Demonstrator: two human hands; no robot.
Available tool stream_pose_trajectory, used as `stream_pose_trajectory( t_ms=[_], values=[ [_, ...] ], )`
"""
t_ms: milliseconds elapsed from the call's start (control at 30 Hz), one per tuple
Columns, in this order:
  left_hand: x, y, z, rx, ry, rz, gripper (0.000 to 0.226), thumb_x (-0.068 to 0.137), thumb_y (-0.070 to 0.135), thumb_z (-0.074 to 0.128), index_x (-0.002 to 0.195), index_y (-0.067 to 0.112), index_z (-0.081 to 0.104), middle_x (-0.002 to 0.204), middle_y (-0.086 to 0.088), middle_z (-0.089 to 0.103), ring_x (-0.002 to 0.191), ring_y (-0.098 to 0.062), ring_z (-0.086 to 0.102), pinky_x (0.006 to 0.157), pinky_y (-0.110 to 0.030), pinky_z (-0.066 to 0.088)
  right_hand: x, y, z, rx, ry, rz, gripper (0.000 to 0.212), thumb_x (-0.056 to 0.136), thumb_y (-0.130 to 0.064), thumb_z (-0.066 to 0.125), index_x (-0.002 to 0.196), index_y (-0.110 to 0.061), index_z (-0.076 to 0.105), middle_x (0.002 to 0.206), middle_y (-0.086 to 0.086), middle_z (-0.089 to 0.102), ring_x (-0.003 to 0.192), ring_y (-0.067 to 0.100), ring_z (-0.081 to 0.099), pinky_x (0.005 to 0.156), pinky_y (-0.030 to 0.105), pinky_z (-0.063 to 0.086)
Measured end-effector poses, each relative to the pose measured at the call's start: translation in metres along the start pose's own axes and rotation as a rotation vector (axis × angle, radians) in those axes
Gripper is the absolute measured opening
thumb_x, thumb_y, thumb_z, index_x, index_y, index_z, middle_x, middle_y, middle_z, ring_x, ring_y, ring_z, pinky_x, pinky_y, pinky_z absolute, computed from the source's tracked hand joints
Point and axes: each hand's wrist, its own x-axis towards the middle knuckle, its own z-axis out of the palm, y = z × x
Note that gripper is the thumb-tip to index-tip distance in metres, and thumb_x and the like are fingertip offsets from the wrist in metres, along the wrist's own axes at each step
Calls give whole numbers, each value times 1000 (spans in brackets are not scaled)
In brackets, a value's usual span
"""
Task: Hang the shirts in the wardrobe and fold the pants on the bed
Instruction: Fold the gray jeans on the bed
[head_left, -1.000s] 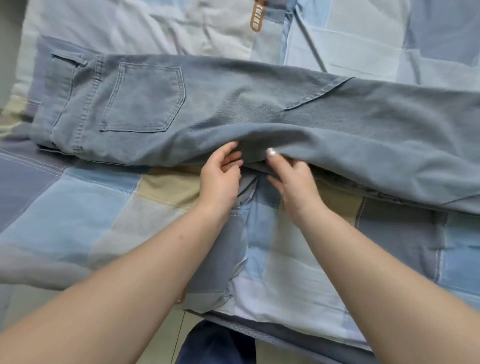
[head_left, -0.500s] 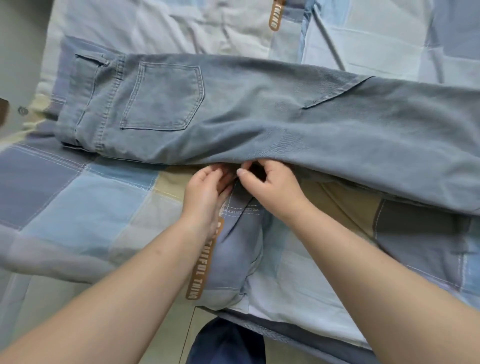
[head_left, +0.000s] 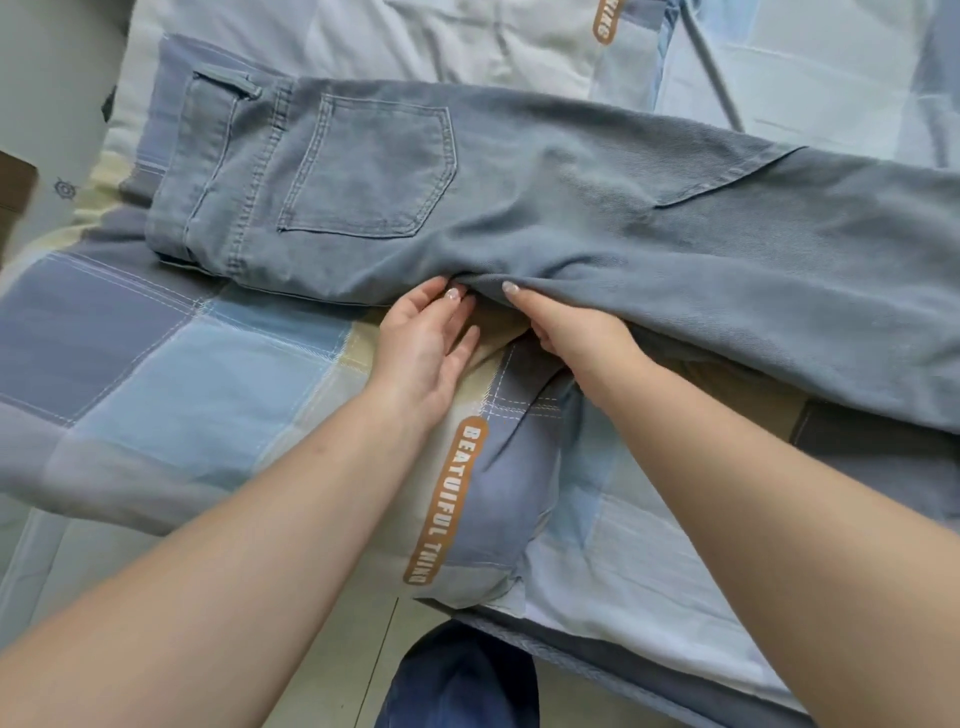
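Grey-blue jeans (head_left: 545, 208) lie folded lengthwise across the bed, waistband at the left, back pocket up, legs running off the right edge of the view. My right hand (head_left: 571, 332) pinches the near edge of the jeans at the crotch, thumb on top and fingers tucked under the fabric. My left hand (head_left: 426, 343) is beside it with fairly straight fingers, its tips touching the same fold. No shirts are in view.
The bed carries a patchwork sheet (head_left: 182, 374) in blue, white and beige with an orange lettered label (head_left: 447, 499). The bed's near edge and a strip of pale floor (head_left: 337, 649) lie below my arms. My dark trouser leg (head_left: 457, 680) shows at the bottom.
My right thumb has come up over the jeans' edge and now pinches it. The left fingers have straightened against the fold. The jeans stay in place.
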Motion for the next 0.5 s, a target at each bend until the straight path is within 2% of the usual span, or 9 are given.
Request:
stream_pose_trajectory(
  t_ms=[33, 67, 100, 167, 267, 333, 367, 433, 500],
  values=[
    [0, -1, -4, 14, 2, 8, 18, 96, 4, 50, 96, 21, 55, 89, 3, 64, 91, -9, 62, 78, -26, 50, -10, 3, -2, -83, 6, -50, 12, 84, -35, 71, 87, -26, 63, 76, -13, 60, 80, 0, 55, 86, 16, 43],
    [-1, -2, -9, 19, 2, 12, 16, 96, 5, 51, 94, 21, 56, 88, 3, 65, 89, -9, 62, 78, -26, 51, -21, 11, -3, -155, -13, -86, 10, 86, -34, 68, 81, -27, 63, 69, -17, 62, 74, -7, 56, 83, 11, 42],
    [-3, -4, -14, 12, -3, 10, 14, 96, 7, 53, 93, 20, 55, 86, 2, 66, 88, -9, 63, 80, -27, 52, -34, 20, -1, -234, -47, -94, 16, 88, -34, 65, 74, -27, 62, 59, -15, 63, 63, -9, 56, 74, 10, 43],
    [-6, -10, -25, -11, -32, -8, 9, 94, 10, 57, 95, 18, 53, 82, 1, 68, 85, -10, 66, 85, -30, 55, -51, 41, 7, -318, -105, -57, 25, 91, -30, 61, 68, -21, 59, 43, -6, 56, 43, -2, 52, 56, 17, 39],
    [-12, -16, -32, 36, -83, -29, 18, 94, 12, 58, 109, 14, 50, 74, 1, 68, 69, -8, 68, 77, -28, 57, -64, 48, 13, 2, -13, -47, 37, 95, -21, 56, 58, -16, 49, 34, -6, 40, 31, 6, 35, 41, 18, 28],
    [-12, -15, -29, 38, -107, -28, 16, 94, 12, 58, 109, 14, 53, 71, 2, 68, 60, -8, 66, 68, -27, 57, -67, 42, 15, 277, 49, -44, 37, 96, -23, 54, 60, -18, 45, 36, -6, 38, 32, 8, 30, 37, 19, 23],
    [-11, -13, -27, 4, -113, -49, 15, 94, 11, 57, 108, 14, 55, 77, -1, 70, 64, -10, 68, 67, -28, 58, -69, 43, 17, 359, 87, -9, 35, 96, -27, 53, 63, -17, 45, 40, -4, 41, 33, 8, 30, 36, 19, 23],
    [-10, -11, -23, -87, -108, -104, 27, 93, 9, 58, 119, 8, 56, 95, -9, 71, 79, -17, 71, 68, -33, 59, -72, 52, 20, 350, 155, 98, 33, 97, -33, 50, 69, -14, 47, 43, -1, 46, 32, 8, 32, 35, 19, 24],
    [-7, -14, -22, -111, -6, -104, 42, 90, 3, 60, 130, 0, 48, 101, -15, 67, 82, -22, 70, 65, -34, 59, -78, 60, 21, 198, 231, 82, 36, 99, -33, 46, 70, -12, 46, 36, -1, 46, 31, 8, 36, 36, 18, 29]
  ],
)
